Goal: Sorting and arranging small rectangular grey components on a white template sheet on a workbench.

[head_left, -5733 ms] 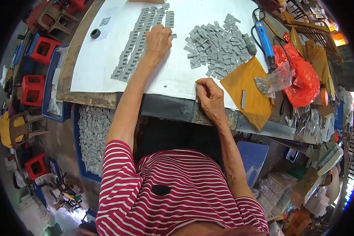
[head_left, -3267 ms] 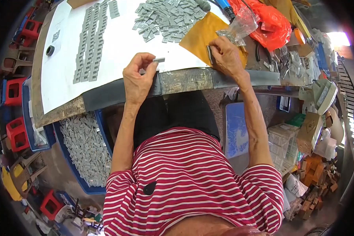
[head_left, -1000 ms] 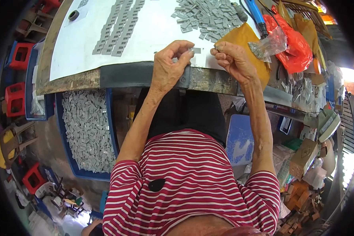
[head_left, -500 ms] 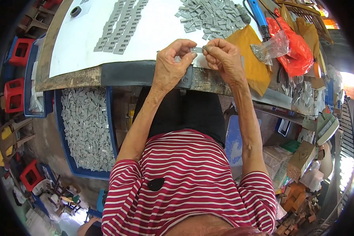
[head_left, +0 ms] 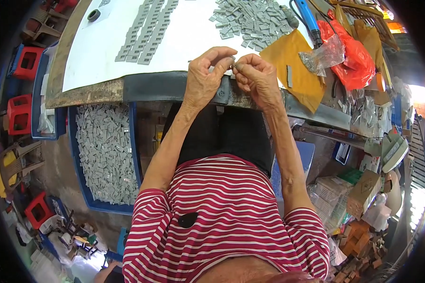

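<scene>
My left hand [head_left: 205, 73] is above the front edge of the table, thumb and forefinger pinched on a small grey piece [head_left: 232, 58], most of which the fingers cover. Thumb and fingertips of my right hand [head_left: 259, 78] close together against it from the other side; what they grip is too small and hidden to make out. Beyond my hands lies a loose heap of flat grey pieces [head_left: 250, 21]. Similar pieces form long overlapping rows [head_left: 146, 35] at the left. One narrow grey strip [head_left: 289, 76] rests on a mustard-yellow sheet [head_left: 274, 52] beside my right hand.
A blue tool [head_left: 309, 16], a red plastic bag [head_left: 354, 61] and a clear bag of small metal parts [head_left: 318, 59] lie at the right. A black tape roll [head_left: 94, 15] sits far left. Below the table's left side stands a blue crate [head_left: 99, 205] full of grey pieces.
My right hand has moved left, its fingertips now against those of my left hand. The grey piece between them shows less. The strip on the yellow sheet has come into fuller view.
</scene>
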Demonstrator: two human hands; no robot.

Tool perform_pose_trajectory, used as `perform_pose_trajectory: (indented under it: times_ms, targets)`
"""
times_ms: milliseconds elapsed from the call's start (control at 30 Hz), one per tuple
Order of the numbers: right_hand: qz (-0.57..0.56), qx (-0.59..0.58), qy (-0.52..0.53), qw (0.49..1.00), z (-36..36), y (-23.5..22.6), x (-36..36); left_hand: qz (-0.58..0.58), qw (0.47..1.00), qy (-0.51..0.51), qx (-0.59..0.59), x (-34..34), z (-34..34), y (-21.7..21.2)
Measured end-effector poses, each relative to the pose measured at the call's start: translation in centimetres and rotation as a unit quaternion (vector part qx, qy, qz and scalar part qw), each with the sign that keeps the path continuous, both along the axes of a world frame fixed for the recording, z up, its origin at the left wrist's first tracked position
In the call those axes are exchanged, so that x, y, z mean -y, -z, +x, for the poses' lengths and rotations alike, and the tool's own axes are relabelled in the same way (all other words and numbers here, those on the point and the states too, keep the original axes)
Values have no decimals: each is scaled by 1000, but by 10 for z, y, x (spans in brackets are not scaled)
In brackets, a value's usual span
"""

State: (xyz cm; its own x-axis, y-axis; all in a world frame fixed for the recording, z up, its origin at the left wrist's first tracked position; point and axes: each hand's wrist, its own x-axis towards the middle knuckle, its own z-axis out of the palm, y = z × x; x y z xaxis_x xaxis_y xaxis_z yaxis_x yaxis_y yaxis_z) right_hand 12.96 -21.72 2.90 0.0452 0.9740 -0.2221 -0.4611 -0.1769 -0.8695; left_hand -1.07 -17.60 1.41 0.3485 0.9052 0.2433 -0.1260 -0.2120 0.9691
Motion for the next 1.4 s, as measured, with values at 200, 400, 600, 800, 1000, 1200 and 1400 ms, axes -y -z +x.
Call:
perform_pose_trajectory:
  times_ms: [200,400,600,800,1000,1200,1400]
  targets:
    - [17,-4,36,999,5,4,1,-87,996,11,31,0,-2,-1]
    - [19,21,50,998,8,-4,1,-37,999,18,24,-3,-2,3]
    - [32,63,42,997,7,-5,1,-75,996,23,43,-3,-2,4]
    - [41,102,32,994,10,-4,0,-34,997,35,-61,-4,-6,2]
    - [43,179,7,983,13,-4,1,-31,998,27,-44,-1,-5,0]
    - [34,193,-2,981,14,-3,1,-31,998,29,-41,-1,-4,0]
    - [44,235,-23,971,16,-6,0,-5,997,27,-71,-1,-5,-1]
